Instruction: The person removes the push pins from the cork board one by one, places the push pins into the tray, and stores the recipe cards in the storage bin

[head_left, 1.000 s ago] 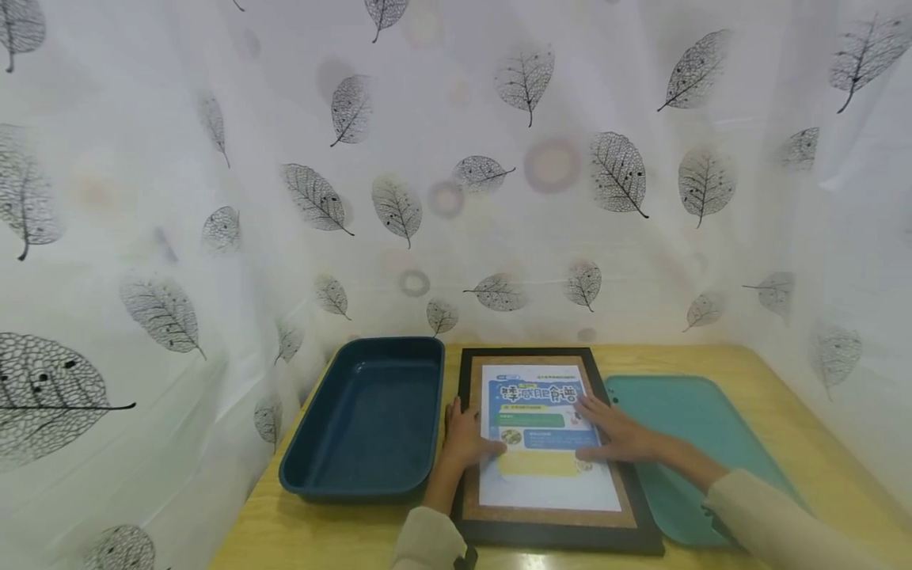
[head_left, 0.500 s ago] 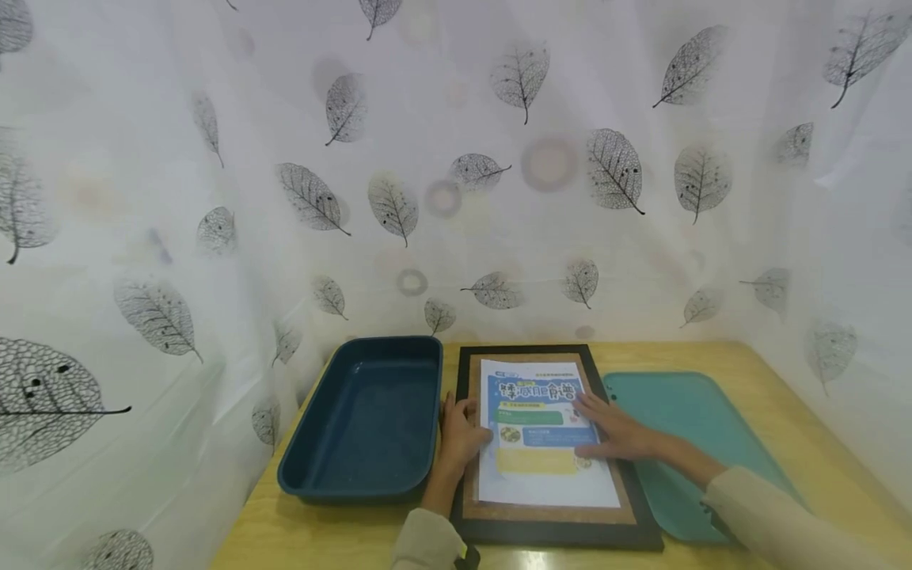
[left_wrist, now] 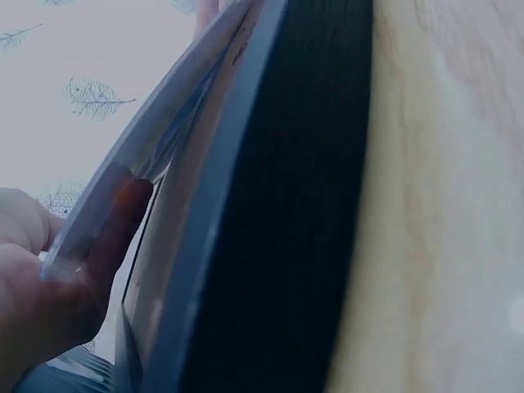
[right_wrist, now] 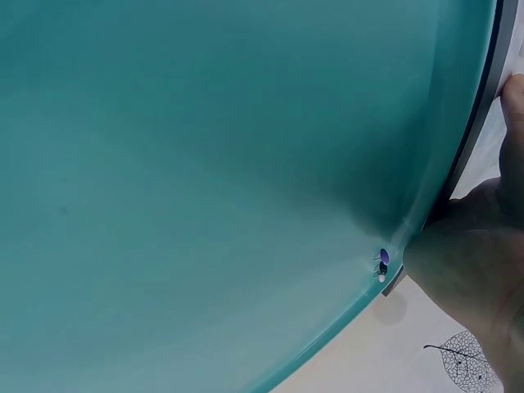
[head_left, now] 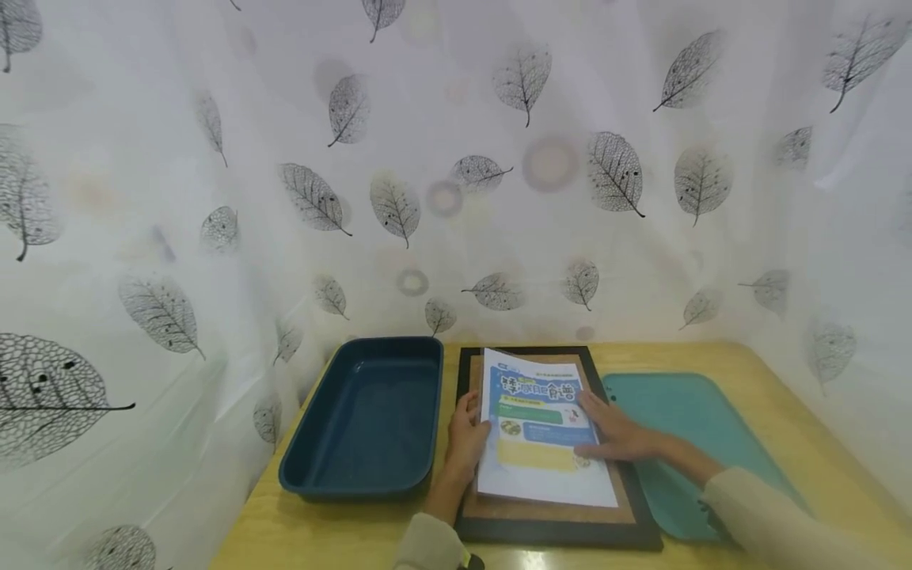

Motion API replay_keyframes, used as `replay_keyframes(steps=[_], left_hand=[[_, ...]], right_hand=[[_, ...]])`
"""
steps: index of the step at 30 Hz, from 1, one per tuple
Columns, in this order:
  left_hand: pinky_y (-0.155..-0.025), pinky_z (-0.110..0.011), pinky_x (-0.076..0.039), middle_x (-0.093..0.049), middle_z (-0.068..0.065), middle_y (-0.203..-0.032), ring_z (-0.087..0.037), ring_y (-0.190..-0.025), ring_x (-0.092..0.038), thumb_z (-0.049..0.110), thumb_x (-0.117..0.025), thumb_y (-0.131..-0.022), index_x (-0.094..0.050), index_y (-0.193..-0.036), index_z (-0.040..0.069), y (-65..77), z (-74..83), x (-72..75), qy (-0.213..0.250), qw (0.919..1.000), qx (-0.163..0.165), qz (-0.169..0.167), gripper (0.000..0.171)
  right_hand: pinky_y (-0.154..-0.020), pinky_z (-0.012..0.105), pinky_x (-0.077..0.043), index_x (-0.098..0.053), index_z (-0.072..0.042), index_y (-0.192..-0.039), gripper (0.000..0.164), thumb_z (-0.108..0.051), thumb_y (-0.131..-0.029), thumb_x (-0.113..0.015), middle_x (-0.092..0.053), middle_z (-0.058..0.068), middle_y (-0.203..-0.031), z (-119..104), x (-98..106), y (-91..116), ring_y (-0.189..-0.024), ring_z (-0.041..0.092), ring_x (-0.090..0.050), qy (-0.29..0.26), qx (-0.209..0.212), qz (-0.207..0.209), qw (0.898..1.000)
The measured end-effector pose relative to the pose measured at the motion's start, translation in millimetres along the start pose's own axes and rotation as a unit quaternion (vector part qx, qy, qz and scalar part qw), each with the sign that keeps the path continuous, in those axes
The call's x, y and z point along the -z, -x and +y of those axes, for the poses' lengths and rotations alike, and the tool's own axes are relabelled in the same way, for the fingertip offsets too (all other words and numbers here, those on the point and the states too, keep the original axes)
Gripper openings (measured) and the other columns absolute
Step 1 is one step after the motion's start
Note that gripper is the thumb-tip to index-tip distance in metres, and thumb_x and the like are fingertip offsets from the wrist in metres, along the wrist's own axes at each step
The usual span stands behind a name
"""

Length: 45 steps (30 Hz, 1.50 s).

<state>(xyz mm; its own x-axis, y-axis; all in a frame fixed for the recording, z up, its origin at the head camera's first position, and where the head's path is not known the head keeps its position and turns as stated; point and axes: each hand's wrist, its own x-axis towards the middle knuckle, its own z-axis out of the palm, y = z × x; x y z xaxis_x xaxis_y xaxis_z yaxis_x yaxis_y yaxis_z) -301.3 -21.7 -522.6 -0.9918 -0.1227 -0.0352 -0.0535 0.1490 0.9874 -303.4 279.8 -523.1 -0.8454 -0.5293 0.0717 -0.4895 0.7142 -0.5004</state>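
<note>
A printed paper sheet [head_left: 534,475] with blue, green and yellow blocks lies over a cork board [head_left: 570,513] in a black frame. Its left side is lifted off the cork. My left hand [head_left: 466,437] pinches that left edge, thumb above and fingers underneath; in the left wrist view the hand [left_wrist: 57,286] has fingers behind the raised sheet. On the sheet's right side rests my right hand [head_left: 620,431], its fingers extended across the edge. Only part of the right hand [right_wrist: 483,262] shows in the right wrist view, beside the frame.
Left of the board stands a deep dark-blue tray [head_left: 363,412]. A shallow teal tray [head_left: 694,443] lies to the right, partly under the right forearm. Small push pins [right_wrist: 382,258] sit in its corner. Behind the wooden table [head_left: 342,534] hangs a leaf-patterned curtain [head_left: 456,237].
My left thumb has drawn back from the sheet's face to its left edge, and the hand has raised that side off the board. The right hand stays nearly in place.
</note>
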Motion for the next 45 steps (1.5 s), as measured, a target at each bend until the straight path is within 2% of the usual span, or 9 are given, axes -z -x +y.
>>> replay_keyframes(steps=[4, 7, 13, 17, 22, 29, 33, 38, 45], left_hand=[[-0.110, -0.058, -0.044, -0.064, -0.023, -0.138, -0.038, -0.131, -0.058, -0.012, -0.059, -0.093, -0.050, -0.152, 0.009, 3.3, 8.0, 7.3, 0.005, 0.9996, -0.023, 0.016, 0.063], [-0.109, -0.056, -0.046, -0.067, -0.021, -0.134, -0.035, -0.128, -0.061, -0.013, -0.058, -0.093, -0.050, -0.151, 0.009, 7.0, 23.4, 17.7, 0.003, 0.9989, -0.037, 0.027, 0.063], [-0.105, -0.053, -0.051, -0.063, -0.021, -0.140, -0.036, -0.126, -0.063, -0.013, -0.060, -0.093, -0.051, -0.151, 0.011, 4.3, 53.5, 47.6, 0.019, 0.9970, -0.062, 0.042, 0.063], [-0.093, -0.044, -0.058, -0.066, -0.016, -0.137, -0.032, -0.112, -0.070, -0.009, -0.060, -0.096, -0.049, -0.153, 0.016, -0.3, 65.6, 75.7, 0.038, 0.9969, -0.064, 0.027, 0.063], [-0.082, -0.034, -0.059, -0.067, -0.016, -0.137, -0.030, -0.104, -0.072, -0.007, -0.061, -0.097, -0.048, -0.155, 0.017, -8.2, 73.0, 123.9, 0.024, 0.9974, -0.061, 0.032, 0.063], [-0.079, -0.024, -0.054, -0.058, -0.016, -0.149, -0.031, -0.115, -0.067, -0.007, -0.059, -0.098, -0.044, -0.158, 0.019, -29.2, 68.4, 200.9, 0.004, 0.9988, -0.024, 0.042, 0.067], [-0.084, -0.023, -0.051, -0.050, -0.015, -0.156, -0.032, -0.127, -0.060, -0.005, -0.059, -0.100, -0.039, -0.162, 0.020, -41.0, 59.9, 234.3, -0.014, 0.9991, -0.001, 0.039, 0.070], [-0.087, -0.024, -0.048, -0.041, -0.017, -0.161, -0.035, -0.137, -0.053, -0.005, -0.059, -0.099, -0.034, -0.163, 0.019, -50.1, 49.8, 261.4, -0.022, 0.9989, 0.026, 0.034, 0.073], [-0.082, -0.021, -0.049, -0.040, -0.019, -0.162, -0.030, -0.128, -0.057, -0.002, -0.057, -0.101, -0.029, -0.165, 0.016, -54.1, 32.6, 287.5, -0.028, 0.9986, 0.044, 0.004, 0.072]], right_hand=[[-0.116, 0.074, -0.022, -0.017, 0.011, -0.159, 0.107, -0.052, -0.093, -0.073, -0.022, 0.037, -0.162, -3, -3, 0, -0.145, 0.057, -0.030, -0.022, -0.016, -0.007, 1.000], [-0.117, 0.075, -0.006, -0.012, 0.013, -0.160, 0.109, -0.051, -0.094, -0.071, -0.008, 0.039, -0.165, -5, -3, 2, -0.151, 0.059, -0.010, -0.039, -0.049, -0.025, 0.998], [-0.119, 0.073, -0.004, -0.015, 0.012, -0.160, 0.110, -0.052, -0.093, -0.074, -0.004, 0.037, -0.166, -9, 3, 4, -0.152, 0.057, -0.005, -0.044, -0.068, -0.041, 0.996], [-0.117, 0.075, -0.002, -0.016, 0.014, -0.158, 0.111, -0.050, -0.091, -0.076, -0.005, 0.041, -0.164, -7, 2, 5, -0.150, 0.060, -0.005, -0.038, -0.038, -0.035, 0.998], [-0.113, 0.080, -0.004, -0.018, 0.019, -0.155, 0.111, -0.046, -0.089, -0.078, -0.008, 0.045, -0.160, 3, -6, 4, -0.146, 0.065, -0.008, -0.033, 0.009, -0.012, 0.999], [-0.118, 0.075, -0.003, -0.016, 0.013, -0.159, 0.114, -0.054, -0.090, -0.076, -0.006, 0.037, -0.166, 17, -13, 2, -0.152, 0.056, -0.006, -0.021, -0.009, -0.010, 1.000], [-0.117, 0.076, -0.003, -0.018, 0.014, -0.158, 0.113, -0.053, -0.089, -0.077, -0.007, 0.038, -0.165, 21, -14, 2, -0.152, 0.057, -0.007, -0.014, -0.009, -0.003, 1.000], [-0.116, 0.078, -0.004, -0.019, 0.016, -0.157, 0.111, -0.049, -0.089, -0.078, -0.008, 0.040, -0.164, 20, -14, 1, -0.150, 0.060, -0.009, -0.018, 0.001, 0.002, 1.000], [-0.116, 0.077, -0.004, -0.019, 0.015, -0.158, 0.111, -0.051, -0.090, -0.077, -0.008, 0.039, -0.165, 16, -13, -1, -0.151, 0.059, -0.008, -0.009, -0.005, -0.005, 1.000]])
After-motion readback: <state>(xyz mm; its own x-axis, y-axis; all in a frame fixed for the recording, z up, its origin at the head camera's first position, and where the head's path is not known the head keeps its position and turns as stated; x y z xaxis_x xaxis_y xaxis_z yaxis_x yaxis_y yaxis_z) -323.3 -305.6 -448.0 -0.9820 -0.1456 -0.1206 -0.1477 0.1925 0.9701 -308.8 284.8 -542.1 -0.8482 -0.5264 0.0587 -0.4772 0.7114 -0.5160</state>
